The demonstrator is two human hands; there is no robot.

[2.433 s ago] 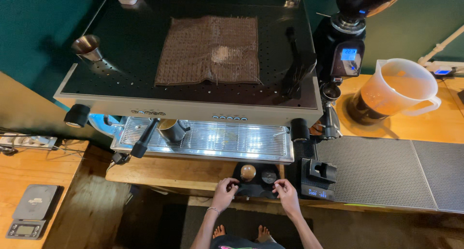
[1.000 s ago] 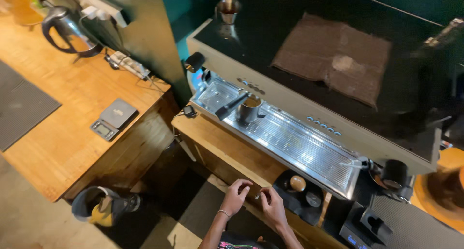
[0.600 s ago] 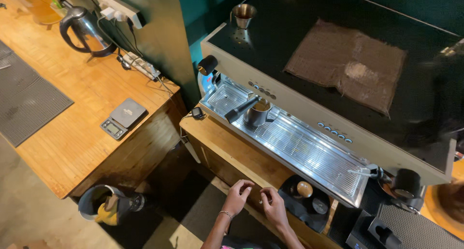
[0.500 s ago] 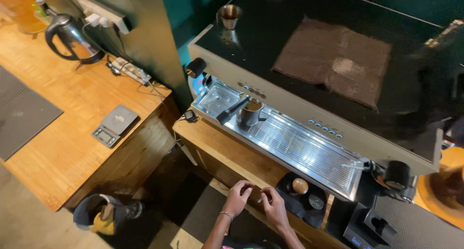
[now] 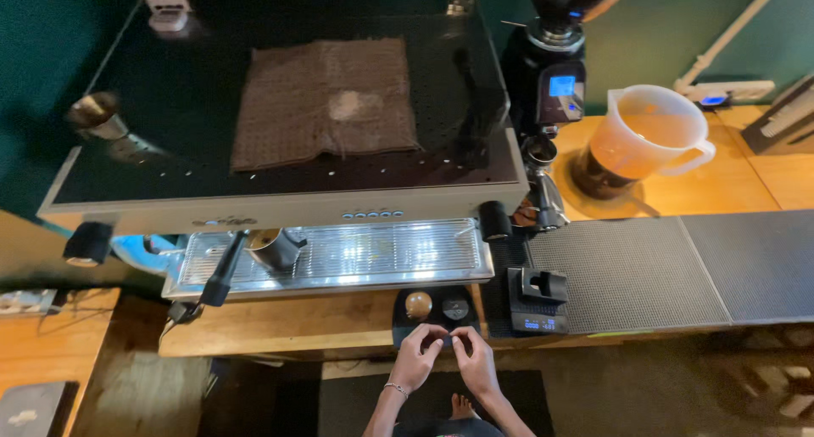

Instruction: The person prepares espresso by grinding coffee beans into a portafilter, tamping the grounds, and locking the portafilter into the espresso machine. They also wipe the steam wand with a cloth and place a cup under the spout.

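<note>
Something tiny and dark (image 5: pixel 447 342) sits pinched between the fingers of both hands, left hand (image 5: pixel 417 359) and right hand (image 5: pixel 476 362), just below the black tray (image 5: pixel 434 311).

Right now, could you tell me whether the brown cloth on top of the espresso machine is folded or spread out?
Spread out: the brown cloth lies flat as one open rectangle.

You stand at a coffee bar, like in a café. A big espresso machine (image 5: pixel 280 132) sits on the wooden worktop (image 5: pixel 288 322), with a coffee grinder (image 5: pixel 555 72), a black tamping mat (image 5: pixel 627 272) and a plastic jug (image 5: pixel 649 132) beside it.
</note>
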